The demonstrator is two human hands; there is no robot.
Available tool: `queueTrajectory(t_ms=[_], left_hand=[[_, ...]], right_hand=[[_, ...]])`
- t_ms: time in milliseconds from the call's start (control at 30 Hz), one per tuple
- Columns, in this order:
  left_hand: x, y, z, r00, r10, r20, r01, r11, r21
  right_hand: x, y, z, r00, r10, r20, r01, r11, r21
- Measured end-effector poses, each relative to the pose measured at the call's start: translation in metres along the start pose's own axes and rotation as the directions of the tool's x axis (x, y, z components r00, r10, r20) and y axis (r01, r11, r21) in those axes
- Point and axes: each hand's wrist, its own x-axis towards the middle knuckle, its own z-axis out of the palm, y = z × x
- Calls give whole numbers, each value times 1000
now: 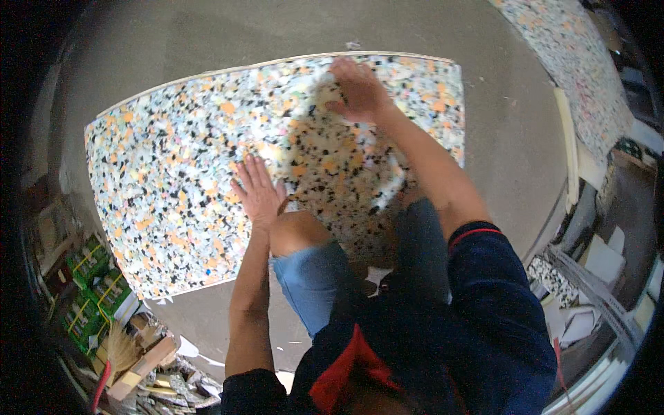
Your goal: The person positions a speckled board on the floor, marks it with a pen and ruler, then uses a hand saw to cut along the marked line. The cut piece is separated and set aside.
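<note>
A large rectangular sheet of speckled foam (180,166), white with orange, black and pale flecks, lies flat on the grey floor. My left hand (258,191) rests on it, fingers spread, just beside my bent bare knee. Farther forward and to the right, my right hand (360,90) reaches to the sheet's far edge with the fingers stretched out and nothing held. A thin pale strip (277,63) shows along that far edge. Shadow from my body covers the middle right of the sheet.
Another speckled foam piece (574,62) lies at the far right, with a long cream strip (566,138) near it. Green strapped packages (93,290), a brush (122,346) and a heap of scraps (173,387) are at the lower left. Offcuts (581,325) crowd the lower right.
</note>
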Motion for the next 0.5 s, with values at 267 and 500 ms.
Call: queueTrajectory(t_ms=[267,500], left_hand=[[9,0,7,985,22,-172,-17,999,35],[12,10,-8,997,-40,71,32,994,103]], right_hand=[[-48,50,-8,972,220,-80,-226,971,-73],[-85,79,-19,814,555,-174,-559,829,28]])
